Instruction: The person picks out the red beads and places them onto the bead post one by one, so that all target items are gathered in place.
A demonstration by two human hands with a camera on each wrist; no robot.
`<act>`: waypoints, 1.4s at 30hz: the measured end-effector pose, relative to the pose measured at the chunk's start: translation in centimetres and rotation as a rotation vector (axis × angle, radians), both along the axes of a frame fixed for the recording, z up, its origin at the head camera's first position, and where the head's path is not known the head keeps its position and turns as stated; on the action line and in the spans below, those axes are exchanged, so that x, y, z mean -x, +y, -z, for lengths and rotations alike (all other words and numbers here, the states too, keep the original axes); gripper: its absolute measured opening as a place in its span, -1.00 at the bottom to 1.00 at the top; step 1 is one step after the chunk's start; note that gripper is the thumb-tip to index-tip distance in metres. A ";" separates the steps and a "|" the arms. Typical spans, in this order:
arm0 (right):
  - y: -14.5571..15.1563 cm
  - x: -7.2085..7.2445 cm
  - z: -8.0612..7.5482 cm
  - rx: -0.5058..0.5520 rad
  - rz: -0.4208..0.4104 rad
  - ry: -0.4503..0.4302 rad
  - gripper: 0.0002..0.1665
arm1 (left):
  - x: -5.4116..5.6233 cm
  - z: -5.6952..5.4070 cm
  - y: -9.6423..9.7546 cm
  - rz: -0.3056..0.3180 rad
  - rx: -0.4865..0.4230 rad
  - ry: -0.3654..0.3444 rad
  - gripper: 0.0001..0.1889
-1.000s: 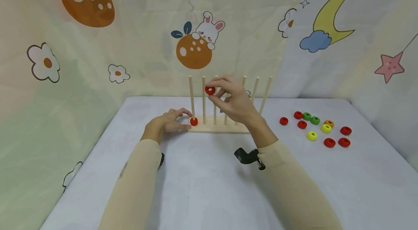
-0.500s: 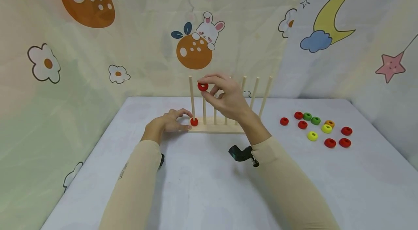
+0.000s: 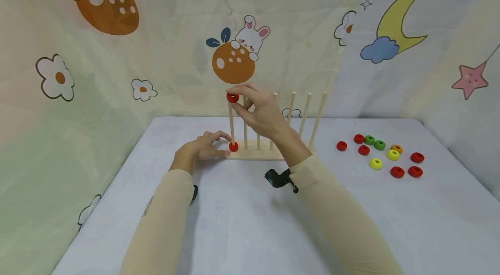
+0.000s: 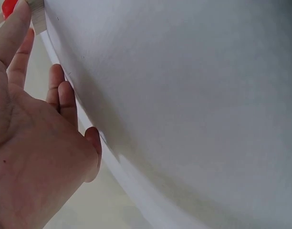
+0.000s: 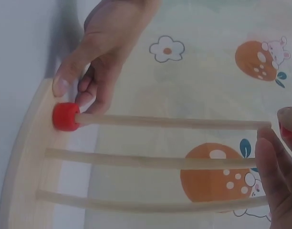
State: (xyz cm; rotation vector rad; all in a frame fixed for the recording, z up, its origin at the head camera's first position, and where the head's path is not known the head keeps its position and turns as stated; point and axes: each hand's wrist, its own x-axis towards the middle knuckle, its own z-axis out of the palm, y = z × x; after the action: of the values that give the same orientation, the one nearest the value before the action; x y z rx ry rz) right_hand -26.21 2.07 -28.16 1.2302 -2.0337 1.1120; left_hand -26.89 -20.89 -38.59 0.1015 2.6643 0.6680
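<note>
A wooden peg stand (image 3: 255, 153) with a row of upright pegs stands on the table. My left hand (image 3: 200, 145) grips its left end, thumb in front and index finger towards the back. A red bead (image 3: 233, 147) sits at the bottom of the leftmost peg (image 3: 231, 125), close to those fingers. Between thumb and fingertips, my right hand (image 3: 262, 112) pinches another red bead (image 3: 232, 98) at that peg's top. In the right wrist view, this bead (image 5: 287, 134) lies just by the peg's tip, mostly hidden by fingers. Whether the tip is in its hole, I cannot tell.
Loose beads lie on the table (image 3: 242, 223) to the right: several red ones (image 3: 397, 172), two green ones (image 3: 379, 145), two yellow ones (image 3: 376, 163) and an orange one (image 3: 396, 148). A patterned cloth (image 3: 175, 49) hangs behind the table.
My right hand has carried its red bead left and slightly up, from the middle pegs to the top of the leftmost peg. My left hand stays at the stand's end.
</note>
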 end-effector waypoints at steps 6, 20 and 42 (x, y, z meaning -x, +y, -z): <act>-0.6 0.2 -0.2 0.035 0.074 -0.046 -0.64 | 0.0 -0.1 0.2 0.014 0.010 0.003 -0.41; -1.4 0.8 -1.4 -0.115 0.152 -0.115 -0.61 | 0.0 0.2 -0.2 0.003 0.001 0.003 -0.42; 0.7 -1.9 -1.2 0.030 -0.022 0.040 -0.70 | 0.1 -0.1 -0.2 0.018 0.017 -0.004 -0.40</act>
State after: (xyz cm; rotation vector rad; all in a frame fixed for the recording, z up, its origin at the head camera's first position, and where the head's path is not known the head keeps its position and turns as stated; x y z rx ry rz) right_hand -24.27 2.74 -26.93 1.2528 -1.9711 1.1155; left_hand -26.95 -21.04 -38.49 0.1198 2.6616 0.6391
